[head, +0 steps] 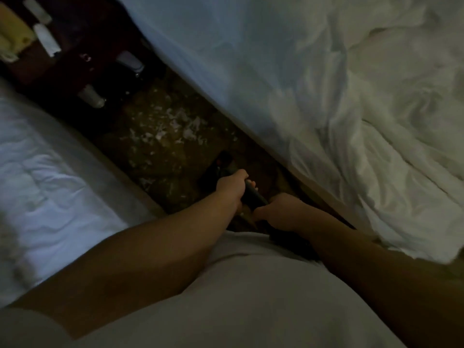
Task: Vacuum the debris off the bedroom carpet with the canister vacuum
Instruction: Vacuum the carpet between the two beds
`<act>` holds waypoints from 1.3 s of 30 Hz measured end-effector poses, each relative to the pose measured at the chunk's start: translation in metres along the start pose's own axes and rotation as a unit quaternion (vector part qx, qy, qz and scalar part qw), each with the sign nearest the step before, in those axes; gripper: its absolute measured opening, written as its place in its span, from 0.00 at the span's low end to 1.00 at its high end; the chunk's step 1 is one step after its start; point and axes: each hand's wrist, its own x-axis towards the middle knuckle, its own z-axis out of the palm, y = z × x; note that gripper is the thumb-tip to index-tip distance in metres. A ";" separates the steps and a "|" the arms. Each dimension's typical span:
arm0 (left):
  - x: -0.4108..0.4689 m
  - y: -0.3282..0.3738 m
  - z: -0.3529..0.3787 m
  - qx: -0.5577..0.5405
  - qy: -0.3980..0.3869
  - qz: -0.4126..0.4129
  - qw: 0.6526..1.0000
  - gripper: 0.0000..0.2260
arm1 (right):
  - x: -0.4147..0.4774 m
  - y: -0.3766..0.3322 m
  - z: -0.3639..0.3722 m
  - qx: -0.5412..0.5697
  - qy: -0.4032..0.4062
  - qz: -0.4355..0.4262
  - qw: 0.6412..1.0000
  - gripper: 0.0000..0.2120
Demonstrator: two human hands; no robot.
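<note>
A dark vacuum wand [254, 194] runs down toward a black floor head [219, 167] on the brown carpet [160, 151] between two beds. My left hand [232, 188] grips the wand higher up, nearer the head. My right hand [283, 212] holds the wand's lower end close to my body. White paper-like debris [175, 124] lies scattered on the carpet beyond the floor head. The room is dim and the canister is not visible.
A bed with a rumpled white duvet [351, 109] borders the carpet strip on the right, another white bed [50, 177] on the left. A dark nightstand [82, 61] with white bottles [46, 40] and a yellow object [15, 33] closes the far end.
</note>
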 end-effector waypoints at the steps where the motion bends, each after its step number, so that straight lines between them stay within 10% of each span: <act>1: 0.006 0.016 -0.020 -0.005 0.006 -0.006 1.000 0.12 | 0.007 -0.023 0.008 -0.005 -0.002 0.001 1.000 0.15; 14: 0.051 0.163 -0.155 -0.100 0.027 0.021 0.994 0.08 | 0.057 -0.220 0.030 -0.029 -0.006 -0.051 0.998 0.15; 39: 0.080 0.325 -0.055 -0.111 -0.043 0.007 0.993 0.13 | 0.104 -0.316 -0.126 -0.008 0.024 0.024 0.999 0.17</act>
